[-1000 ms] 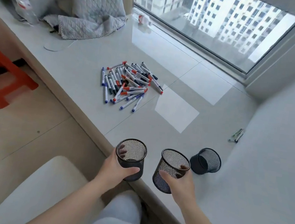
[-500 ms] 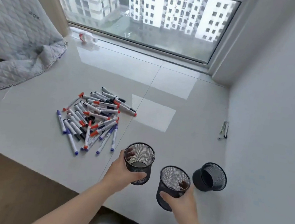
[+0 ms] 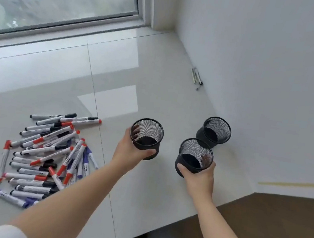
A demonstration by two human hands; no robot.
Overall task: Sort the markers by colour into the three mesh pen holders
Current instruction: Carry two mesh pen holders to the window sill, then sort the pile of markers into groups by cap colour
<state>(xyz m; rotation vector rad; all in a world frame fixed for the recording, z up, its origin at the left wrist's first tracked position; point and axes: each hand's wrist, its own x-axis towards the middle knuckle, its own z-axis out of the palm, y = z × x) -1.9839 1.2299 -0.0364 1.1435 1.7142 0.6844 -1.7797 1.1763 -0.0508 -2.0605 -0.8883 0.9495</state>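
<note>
Three mesh pen holders (image 3: 217,130), two gripped, left hand (image 3: 128,152), right hand (image 3: 198,177)

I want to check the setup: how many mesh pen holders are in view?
3. One holder is in the left hand, one is in the right hand, and the third stands on the ledge behind it, near the wall. None seems hidden.

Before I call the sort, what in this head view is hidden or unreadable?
- Marker pile: lower markers are covered by upper ones, so no count; the print is blurred.
- Small object by the wall: too small to identify.
- Left hand and right hand: fingers partly hidden behind their mesh holders.
</note>
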